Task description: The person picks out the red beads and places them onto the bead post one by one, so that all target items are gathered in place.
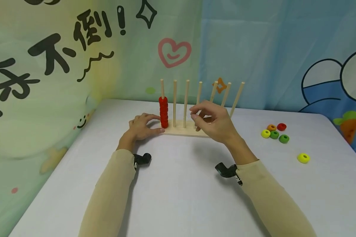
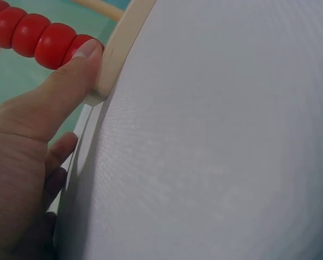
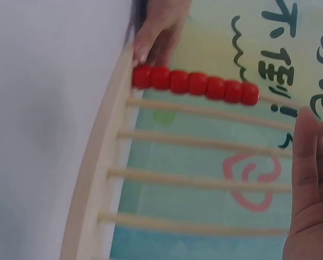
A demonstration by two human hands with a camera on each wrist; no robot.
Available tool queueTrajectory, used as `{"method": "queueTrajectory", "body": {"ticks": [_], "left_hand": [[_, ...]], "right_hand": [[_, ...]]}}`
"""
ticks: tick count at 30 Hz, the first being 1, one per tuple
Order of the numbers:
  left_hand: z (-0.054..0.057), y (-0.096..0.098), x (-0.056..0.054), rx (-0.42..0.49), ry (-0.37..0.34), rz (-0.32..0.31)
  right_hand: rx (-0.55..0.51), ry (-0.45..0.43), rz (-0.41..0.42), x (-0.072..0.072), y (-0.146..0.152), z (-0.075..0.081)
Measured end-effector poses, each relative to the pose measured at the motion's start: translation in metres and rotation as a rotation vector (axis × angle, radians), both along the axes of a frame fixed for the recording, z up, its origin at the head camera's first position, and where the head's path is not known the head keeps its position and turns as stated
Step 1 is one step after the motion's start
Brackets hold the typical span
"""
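A wooden peg rack (image 1: 184,131) stands on the table with a row of upright pegs. Its leftmost peg carries a stack of red beads (image 1: 163,113); the pegs beside it that I can see are bare. My left hand (image 1: 142,126) holds the rack's left end, thumb on the base by the lowest bead (image 2: 81,44) and index finger reaching to the stack's other side. My right hand (image 1: 215,121) hovers in front of the pegs right of the middle, fingers loosely bent. No bead shows between its fingers. It hides the lower parts of several pegs.
Right of the rack lies a loose cluster of beads: orange (image 1: 271,127), red (image 1: 281,126), green (image 1: 274,134) and yellow (image 1: 265,133) among them. Another yellow bead (image 1: 303,158) lies nearer. A printed cloth (image 1: 240,42) hangs behind the white table (image 1: 178,191).
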State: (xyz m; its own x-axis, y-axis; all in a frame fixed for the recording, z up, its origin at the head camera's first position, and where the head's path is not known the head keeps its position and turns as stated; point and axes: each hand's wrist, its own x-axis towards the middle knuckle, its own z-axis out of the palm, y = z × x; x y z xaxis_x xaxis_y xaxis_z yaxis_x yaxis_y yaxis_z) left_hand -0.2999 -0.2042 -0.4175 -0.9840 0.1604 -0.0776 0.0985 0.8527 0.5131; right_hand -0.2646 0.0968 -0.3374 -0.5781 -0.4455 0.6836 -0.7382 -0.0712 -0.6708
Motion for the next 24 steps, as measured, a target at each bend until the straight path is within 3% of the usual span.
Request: {"method": "queueTrajectory", "body": {"ticks": [8, 24], "left_hand": [[0.0, 0.001, 0.0, -0.001, -0.005, -0.005], [-0.002, 0.0, -0.001, 0.002, -0.001, -0.004]], "right_hand": [[0.068, 0.009, -0.055, 0.015, 0.032, 0.015], [0.187, 0.106, -0.203, 0.011, 0.077, 0.016]]}}
